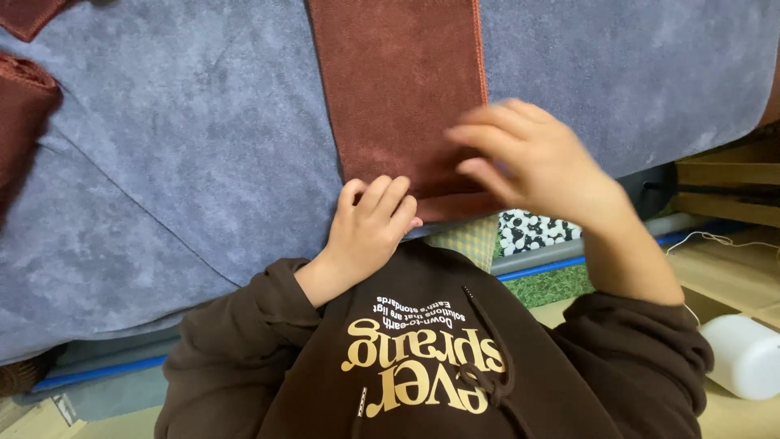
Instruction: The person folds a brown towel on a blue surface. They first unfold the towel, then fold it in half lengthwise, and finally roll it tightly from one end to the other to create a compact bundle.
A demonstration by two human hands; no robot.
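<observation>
The left hand (370, 223) lies at the near left corner of a brown towel (402, 89), fingers curled over the hem, pinching its edge. The right hand (528, 158) is blurred; it hangs open over the near right corner of the same towel with the fingers spread and slightly bent, and whether it touches the cloth cannot be told.

The towel lies flat as a long strip on a blue-grey blanket (187, 154), running from the far edge of the view down to the near edge of the blanket, where both hands are. Its right side shows an orange-stitched seam.

At the far left, two more pieces of brown cloth (24, 106) lie on the blanket, well apart from the hands.

Below the hands is the person's dark brown hooded sweatshirt (422, 366) with pale lettering. To the right, beyond the blanket's edge, are a black-and-white pebble-patterned mat (532, 232), a wooden frame (723, 183), and a white cylindrical container (743, 354) on the floor.
</observation>
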